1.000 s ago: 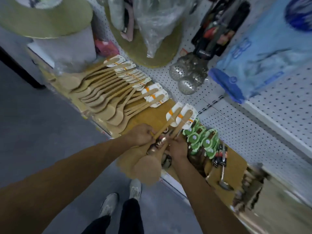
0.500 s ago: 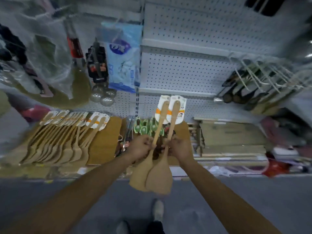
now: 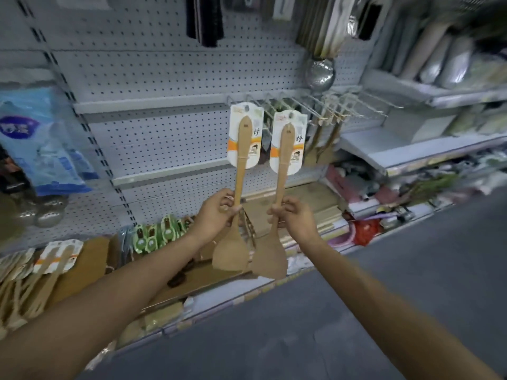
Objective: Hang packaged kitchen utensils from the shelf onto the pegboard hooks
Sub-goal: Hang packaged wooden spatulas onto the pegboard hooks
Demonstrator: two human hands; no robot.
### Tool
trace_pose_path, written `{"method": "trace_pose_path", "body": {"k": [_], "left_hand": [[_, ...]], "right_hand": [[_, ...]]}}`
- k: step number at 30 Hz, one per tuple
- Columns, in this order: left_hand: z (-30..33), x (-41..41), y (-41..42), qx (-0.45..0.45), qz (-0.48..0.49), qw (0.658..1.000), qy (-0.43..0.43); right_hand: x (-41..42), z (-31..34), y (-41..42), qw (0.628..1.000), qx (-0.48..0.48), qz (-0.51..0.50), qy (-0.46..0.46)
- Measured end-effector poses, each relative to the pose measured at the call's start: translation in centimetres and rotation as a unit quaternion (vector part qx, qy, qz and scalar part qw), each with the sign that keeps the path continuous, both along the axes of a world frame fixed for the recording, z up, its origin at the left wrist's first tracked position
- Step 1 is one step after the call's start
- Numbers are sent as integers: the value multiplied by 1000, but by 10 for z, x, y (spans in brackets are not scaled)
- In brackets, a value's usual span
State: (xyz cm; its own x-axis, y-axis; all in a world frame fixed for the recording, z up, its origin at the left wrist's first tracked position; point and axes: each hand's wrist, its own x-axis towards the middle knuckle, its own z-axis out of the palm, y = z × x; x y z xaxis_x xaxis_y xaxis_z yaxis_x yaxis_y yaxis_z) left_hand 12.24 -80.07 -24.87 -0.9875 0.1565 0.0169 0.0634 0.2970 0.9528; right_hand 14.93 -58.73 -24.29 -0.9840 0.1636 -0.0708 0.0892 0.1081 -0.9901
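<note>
I hold two wooden spatulas upright, blades down, each with a white-and-orange card on its handle top. My left hand (image 3: pixel 216 215) grips the handle of the left spatula (image 3: pixel 241 160). My right hand (image 3: pixel 293 218) grips the handle of the right spatula (image 3: pixel 284 160). Both cards reach up in front of the white pegboard (image 3: pixel 170 75), just below a row of bare wire hooks (image 3: pixel 301 104). Further right, a few hooks (image 3: pixel 332 116) carry hanging wooden utensils. More carded spatulas (image 3: pixel 41 272) lie on the low shelf at the left.
Green-carded utensils (image 3: pixel 153 237) and brown cardboard lie on the low shelf (image 3: pixel 219 300). A blue plastic bag (image 3: pixel 35 141) hangs at left, metal ladles (image 3: pixel 319 74) above the hooks. Shelves with wrapped goods (image 3: pixel 439 58) stand at right. Grey floor (image 3: pixel 411 270) lies below.
Both hands have lifted the two spatulas up from the shelf and drawn them apart, cards now level with the hook row. My view has swung right and upward.
</note>
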Motion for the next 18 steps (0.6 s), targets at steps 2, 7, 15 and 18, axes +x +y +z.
{"method": "trace_pose_path", "body": {"k": [2, 7, 15, 18], "left_hand": [[11, -3, 36, 4, -7, 1000, 16], [29, -14, 119, -6, -27, 999, 42], [20, -43, 212, -21, -67, 996, 49], [14, -63, 236, -34, -91, 993, 61]], "right_hand": [[0, 8, 37, 1000, -5, -5, 5], [-6, 17, 121, 998, 37, -31, 31], [-31, 14, 214, 996, 55, -56, 37], [-49, 6, 238, 996, 51, -71, 27]]}}
